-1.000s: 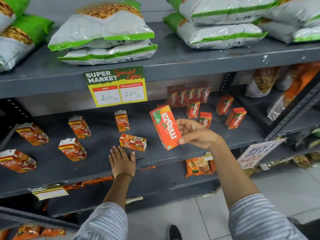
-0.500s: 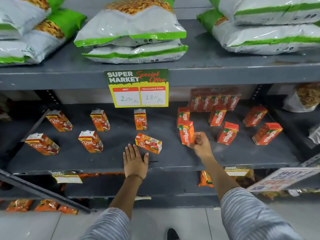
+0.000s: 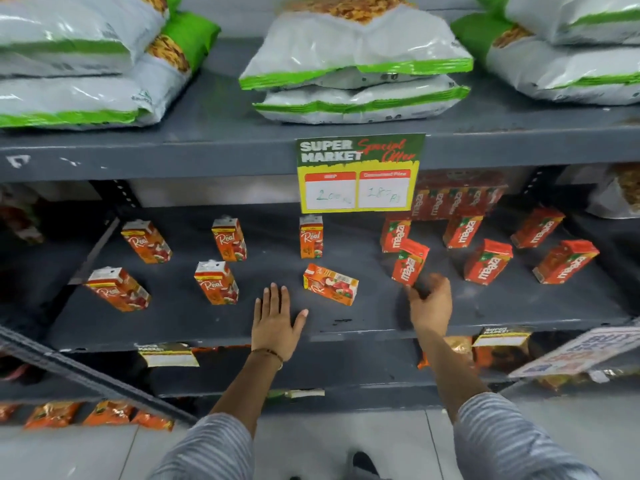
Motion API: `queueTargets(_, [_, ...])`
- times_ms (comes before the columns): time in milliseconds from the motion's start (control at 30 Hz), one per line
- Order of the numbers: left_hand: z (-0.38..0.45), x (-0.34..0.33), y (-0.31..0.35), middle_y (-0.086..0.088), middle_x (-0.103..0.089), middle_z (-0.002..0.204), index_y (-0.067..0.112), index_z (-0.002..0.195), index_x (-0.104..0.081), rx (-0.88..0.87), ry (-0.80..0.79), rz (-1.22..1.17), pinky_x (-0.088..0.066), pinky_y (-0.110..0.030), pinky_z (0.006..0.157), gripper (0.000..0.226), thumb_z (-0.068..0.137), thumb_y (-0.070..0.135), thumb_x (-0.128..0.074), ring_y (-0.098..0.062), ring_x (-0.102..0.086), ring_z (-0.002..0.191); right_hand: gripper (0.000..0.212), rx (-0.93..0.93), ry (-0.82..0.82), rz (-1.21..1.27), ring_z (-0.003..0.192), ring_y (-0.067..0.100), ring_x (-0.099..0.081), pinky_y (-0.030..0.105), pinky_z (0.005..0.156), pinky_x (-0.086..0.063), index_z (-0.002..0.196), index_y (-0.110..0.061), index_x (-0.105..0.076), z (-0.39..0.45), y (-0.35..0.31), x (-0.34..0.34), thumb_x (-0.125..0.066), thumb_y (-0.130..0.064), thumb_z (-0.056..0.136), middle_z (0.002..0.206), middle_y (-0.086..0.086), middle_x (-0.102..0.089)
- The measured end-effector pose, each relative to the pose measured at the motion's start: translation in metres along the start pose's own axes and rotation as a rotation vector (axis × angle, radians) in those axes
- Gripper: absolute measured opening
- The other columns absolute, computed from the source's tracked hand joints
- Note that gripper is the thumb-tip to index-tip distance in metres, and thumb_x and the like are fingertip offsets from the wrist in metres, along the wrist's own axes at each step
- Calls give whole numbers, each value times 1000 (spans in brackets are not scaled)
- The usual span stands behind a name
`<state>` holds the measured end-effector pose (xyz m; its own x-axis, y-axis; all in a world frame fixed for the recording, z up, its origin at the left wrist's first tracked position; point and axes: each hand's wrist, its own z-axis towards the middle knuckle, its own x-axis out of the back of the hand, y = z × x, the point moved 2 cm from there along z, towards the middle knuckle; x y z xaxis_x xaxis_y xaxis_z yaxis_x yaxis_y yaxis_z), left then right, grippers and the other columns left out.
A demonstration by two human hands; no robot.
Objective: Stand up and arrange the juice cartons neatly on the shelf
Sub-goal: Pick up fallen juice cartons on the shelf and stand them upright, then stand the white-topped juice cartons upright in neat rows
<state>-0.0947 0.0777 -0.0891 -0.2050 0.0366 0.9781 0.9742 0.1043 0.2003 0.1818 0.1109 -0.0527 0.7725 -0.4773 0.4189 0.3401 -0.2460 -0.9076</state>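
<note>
- Five Real cartons stand on the grey shelf [image 3: 180, 323] at left and centre: two in front [image 3: 117, 289] [image 3: 216, 283], three behind [image 3: 147, 241] [image 3: 229, 239] [image 3: 311, 236].
- A sixth Real carton [image 3: 330, 284] lies on its side, just right of the left hand's fingertips and apart from them.
- The left hand [image 3: 277, 320] lies flat on the shelf, palm down, fingers spread, holding nothing.
- A yellow price tag [image 3: 358, 174] hangs from the upper shelf's edge, above the fallen carton.
- A Maaza carton [image 3: 410, 261] stands in front, tilted slightly, with a second [image 3: 395, 235] just behind it.
- The right hand [image 3: 431, 304] is blurred just below the tilted carton, fingers loosely curled and empty; whether the fingertips touch the carton cannot be told.
- Four more Maaza cartons [image 3: 463, 230] [image 3: 487, 261] [image 3: 536, 226] [image 3: 565, 261] stand scattered at right, turned at differing angles.
- A wrapped pack of Maaza [image 3: 457, 195] sits at the back of the shelf.
- White-and-green bags [image 3: 353, 74] lie stacked on the shelf above.
</note>
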Motion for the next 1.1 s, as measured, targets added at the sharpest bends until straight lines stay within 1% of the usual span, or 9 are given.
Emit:
queueTargets(100, [-1, 6, -24, -14, -2, 159, 10, 148, -3, -70, 2, 32, 1, -39, 121, 69, 95, 52, -17, -28, -1, 147, 33, 67, 114, -13, 108, 37, -55, 33, 88, -41, 113, -2, -49, -33, -6, -11, -58, -2, 82, 116, 19, -58])
queueTargets(233, [-4, 8, -36, -14, -3, 159, 9, 148, -3, -157, 2, 41, 2, -38, 120, 67, 97, 48, -21, -27, -2, 147, 41, 195, -180, -94, 116, 34, -54, 43, 98, -44, 121, -3, -50, -60, -30, -46, -62, -7, 82, 123, 18, -58])
queueTargets(333, [-5, 10, -36, -14, -2, 159, 8, 147, -1, -172, -16, 39, 2, -38, 120, 66, 97, 47, -19, -28, 0, 147, 52, 321, -402, -343, 124, 32, -47, 36, 101, -37, 134, -6, -41, -65, -53, -70, -61, -13, 86, 134, 17, -50])
queueTargets(467, [-5, 10, -37, -14, 0, 159, 8, 147, 1, -184, -40, 28, 3, -39, 120, 66, 97, 47, -18, -28, 2, 147, 51, 386, -593, -679, 126, 36, -44, 41, 104, -35, 136, -6, -38, -58, -78, -91, -55, -18, 90, 139, 19, -47])
queueTargets(633, [-5, 11, -39, -14, 0, 159, 8, 147, 1, -189, -41, 15, 3, -39, 120, 66, 97, 48, -17, -28, 3, 147, 27, 335, -567, -866, 105, 36, -59, 38, 84, -47, 110, -7, -60, -55, -95, -97, -51, -22, 90, 115, 18, -64])
queueTargets(733, [-5, 10, -39, -14, 0, 159, 8, 147, 1, -190, -41, 13, 2, -40, 121, 67, 97, 48, -18, -28, 2, 147, 18, 141, -633, -569, 76, 24, -62, 25, 61, -45, 84, -5, -67, -54, -93, -89, -60, -21, 86, 75, 5, -64])
queueTargets(833, [-5, 9, -40, -14, 0, 159, 8, 147, 0, -186, -39, 15, 1, -39, 121, 67, 97, 48, -18, -28, 2, 147, 21, -147, -817, 94, 67, 7, -67, 17, 59, -51, 98, -3, -67, -64, -95, -72, -71, -8, 78, 79, 0, -69])
queueTargets(933, [-4, 9, -40, -13, 1, 159, 9, 147, 0, -183, -40, 21, 2, -38, 121, 67, 97, 49, -17, -27, 2, 147, 18, -46, -1023, 287, 76, 9, -70, 20, 65, -55, 88, -14, -67, -71, -109, -56, -69, -2, 76, 80, -5, -75])
queueTargets(1100, [-5, 11, -38, -13, -4, 159, 9, 148, -5, -186, -17, 23, -1, -38, 121, 66, 97, 48, -19, -27, -1, 147, 29, 123, -1230, 399, 78, 12, -70, 26, 71, -57, 93, -11, -62, -77, -145, -37, -72, -3, 67, 85, -4, -74])
